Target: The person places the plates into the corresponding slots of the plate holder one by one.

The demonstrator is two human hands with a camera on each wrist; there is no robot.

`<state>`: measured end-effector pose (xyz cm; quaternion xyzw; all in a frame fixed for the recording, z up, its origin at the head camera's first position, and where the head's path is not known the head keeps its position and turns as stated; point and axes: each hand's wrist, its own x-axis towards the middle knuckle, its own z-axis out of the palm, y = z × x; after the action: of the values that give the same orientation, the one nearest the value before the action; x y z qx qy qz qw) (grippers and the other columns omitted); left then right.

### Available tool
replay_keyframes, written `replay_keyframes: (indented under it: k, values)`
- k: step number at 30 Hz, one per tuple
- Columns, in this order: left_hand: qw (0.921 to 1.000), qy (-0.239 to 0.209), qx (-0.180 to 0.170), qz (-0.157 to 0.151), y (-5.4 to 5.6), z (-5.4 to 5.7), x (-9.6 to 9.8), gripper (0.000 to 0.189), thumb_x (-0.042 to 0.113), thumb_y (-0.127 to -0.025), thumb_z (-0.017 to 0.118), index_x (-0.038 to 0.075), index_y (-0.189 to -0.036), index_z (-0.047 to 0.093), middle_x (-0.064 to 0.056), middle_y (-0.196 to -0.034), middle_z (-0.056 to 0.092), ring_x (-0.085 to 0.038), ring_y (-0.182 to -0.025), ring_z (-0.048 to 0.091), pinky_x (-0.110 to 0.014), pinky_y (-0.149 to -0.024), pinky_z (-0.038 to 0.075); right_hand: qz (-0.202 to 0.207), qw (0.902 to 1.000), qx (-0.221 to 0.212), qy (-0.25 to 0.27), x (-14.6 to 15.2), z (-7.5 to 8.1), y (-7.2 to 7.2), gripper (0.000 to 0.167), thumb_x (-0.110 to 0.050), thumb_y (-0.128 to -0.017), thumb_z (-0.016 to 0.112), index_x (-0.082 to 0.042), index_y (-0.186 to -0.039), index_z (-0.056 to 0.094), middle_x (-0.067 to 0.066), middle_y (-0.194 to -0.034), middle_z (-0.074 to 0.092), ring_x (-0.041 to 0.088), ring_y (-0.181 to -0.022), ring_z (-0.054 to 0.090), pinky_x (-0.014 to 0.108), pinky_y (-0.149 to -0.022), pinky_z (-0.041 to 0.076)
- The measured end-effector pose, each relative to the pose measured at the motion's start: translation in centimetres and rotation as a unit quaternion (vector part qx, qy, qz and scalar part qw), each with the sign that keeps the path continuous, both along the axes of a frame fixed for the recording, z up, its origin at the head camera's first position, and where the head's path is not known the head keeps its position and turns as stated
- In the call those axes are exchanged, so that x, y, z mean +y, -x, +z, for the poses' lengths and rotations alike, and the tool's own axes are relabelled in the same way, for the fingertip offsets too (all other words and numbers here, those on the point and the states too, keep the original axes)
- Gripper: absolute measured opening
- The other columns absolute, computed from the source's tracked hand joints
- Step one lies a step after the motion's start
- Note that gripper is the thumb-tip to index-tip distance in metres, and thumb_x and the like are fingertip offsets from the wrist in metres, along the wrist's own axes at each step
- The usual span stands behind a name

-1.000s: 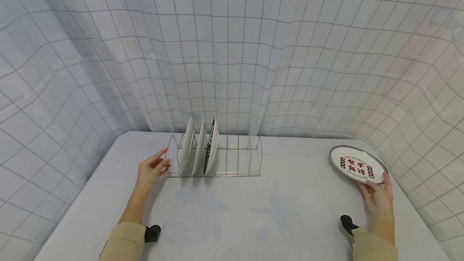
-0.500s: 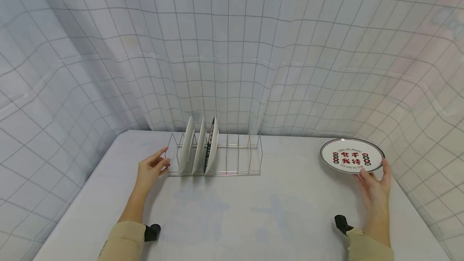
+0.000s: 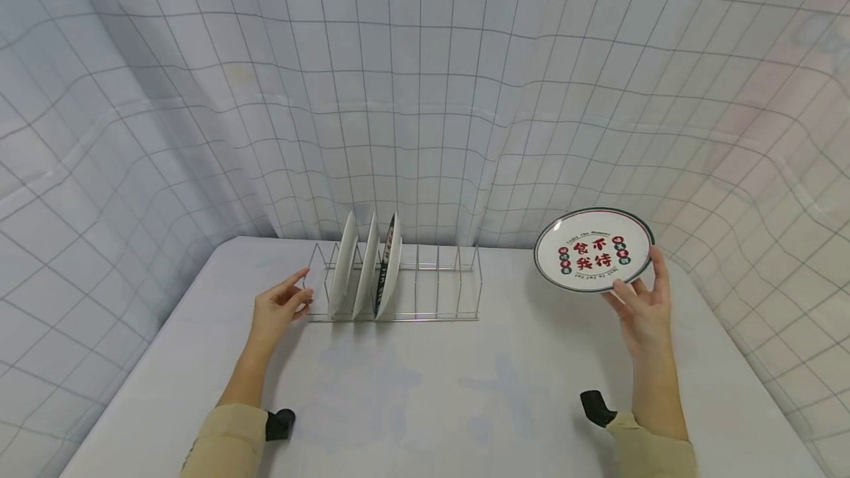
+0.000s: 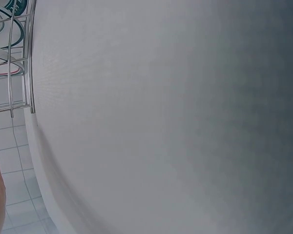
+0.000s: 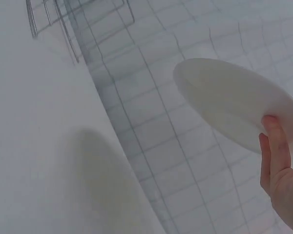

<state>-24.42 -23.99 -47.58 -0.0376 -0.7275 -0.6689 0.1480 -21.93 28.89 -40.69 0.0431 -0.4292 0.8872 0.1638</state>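
Observation:
My right hand (image 3: 645, 308) grips an oval white plate (image 3: 594, 249) by its near right edge, thumb on top and fingers underneath. Red characters and a dark rim line mark the plate's face, which tilts toward the head camera. From the right wrist view the plain underside of the plate (image 5: 229, 97) shows, raised above the table with its shadow below. At the left end of a wire dish rack (image 3: 436, 293), my left hand (image 3: 275, 308) holds the end wire between thumb and fingers. Three plates (image 3: 364, 271) stand on edge in the rack's left half.
A white cloth covers the table (image 3: 451, 397). Behind it and along both sides hang grid-patterned white curtains (image 3: 425, 109). The rack's right half shows bare wire slots, and table surface lies between the rack and the held plate.
The right hand has lifted the plate from the right side of the table and carried it up and left, tilting its face toward the head camera. The left hand stays at the rack.

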Motion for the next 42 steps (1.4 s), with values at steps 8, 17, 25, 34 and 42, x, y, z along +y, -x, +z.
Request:
replay_keyframes:
  k: [8,17,25,34,42]
  values:
    - [0.9999,0.005,-0.014,0.005,-0.1,0.1,0.0,0.041,0.002,-0.085,0.062,-0.006,-0.124,0.051,0.01,-0.07,0.061,-0.001,-0.067,0.061,-0.018,-0.063,0.055,0.076,0.9928,0.052,-0.076,-5.4,2.2,0.3,0.076,0.024,-0.083,0.043,-0.021,-0.142,0.026,0.017,-0.131,0.036,0.02,-0.102,0.058,0.029,-0.078,0.055]
    - [0.9999,0.009,-0.004,-0.011,-0.2,0.2,-0.1,0.041,0.0,-0.086,0.06,-0.007,-0.125,0.049,0.007,-0.072,0.061,-0.002,-0.068,0.061,-0.017,-0.063,0.055,0.136,0.9792,0.026,-0.148,-11.3,3.3,0.8,0.08,0.021,-0.082,0.048,-0.024,-0.144,0.024,0.015,-0.127,0.038,0.021,-0.108,0.051,0.03,-0.083,0.054]
    - [0.9999,0.01,-0.005,-0.011,-0.2,0.3,0.0,0.042,0.001,-0.086,0.06,-0.008,-0.125,0.049,0.007,-0.072,0.061,-0.002,-0.068,0.061,-0.016,-0.062,0.055,0.157,0.9643,0.006,-0.214,-15.9,2.8,1.6,0.08,0.013,-0.081,0.058,-0.025,-0.143,0.027,0.01,-0.114,0.044,0.013,-0.09,0.052,0.024,-0.075,0.054]
    - [0.9998,0.018,-0.003,-0.006,-0.1,0.2,0.0,0.041,0.0,-0.086,0.06,-0.009,-0.125,0.049,0.009,-0.071,0.062,-0.002,-0.067,0.061,-0.016,-0.062,0.055,0.134,0.9468,0.024,-0.292,-19.1,2.0,2.4,0.075,0.006,-0.08,0.065,-0.024,-0.141,0.034,0.015,-0.115,0.045,0.019,-0.091,0.047,0.024,-0.075,0.055]
    - [0.9998,0.02,-0.002,-0.004,-0.1,0.2,-0.1,0.041,0.0,-0.086,0.061,-0.008,-0.125,0.05,0.009,-0.071,0.062,-0.002,-0.067,0.061,-0.016,-0.062,0.055,0.112,0.9329,0.032,-0.341,-21.2,2.5,2.4,0.074,0.007,-0.077,0.068,-0.021,-0.139,0.039,0.022,-0.12,0.046,0.034,-0.1,0.052,0.025,-0.071,0.056]
